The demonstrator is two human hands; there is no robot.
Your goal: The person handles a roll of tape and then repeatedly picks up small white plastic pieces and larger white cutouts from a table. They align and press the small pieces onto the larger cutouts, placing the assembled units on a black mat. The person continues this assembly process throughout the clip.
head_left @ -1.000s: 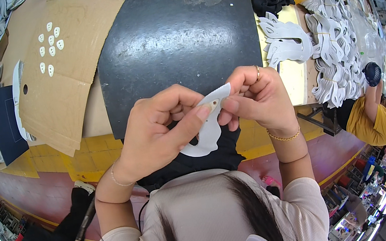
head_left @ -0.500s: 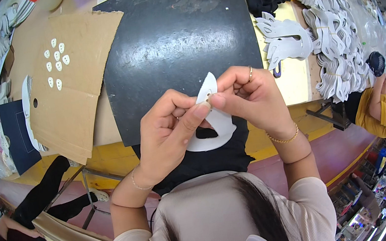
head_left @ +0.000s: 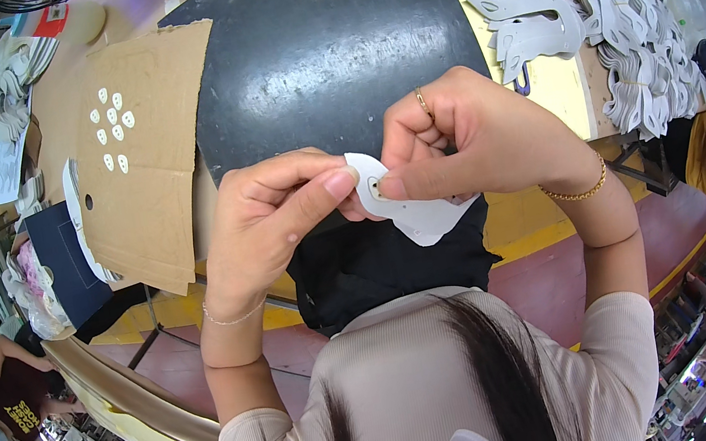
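White cut-out piece (head_left: 420,210): flat, curved outline, small hole near upper left edge; held above near edge of table (head_left: 562,89), over black mat (head_left: 328,51).
Left hand (head_left: 275,218): closed on left edge of piece, thumb extended across to it.
Right hand (head_left: 474,143): pinched on top of piece, thumb beside hole; ring on one finger, gold bracelet (head_left: 577,190) at wrist.
Cardboard sheet (head_left: 146,151): left of mat, bearing small white oval cut-outs (head_left: 113,128).
Stack of white cut shapes (head_left: 604,9): far right on table, well apart from hands.
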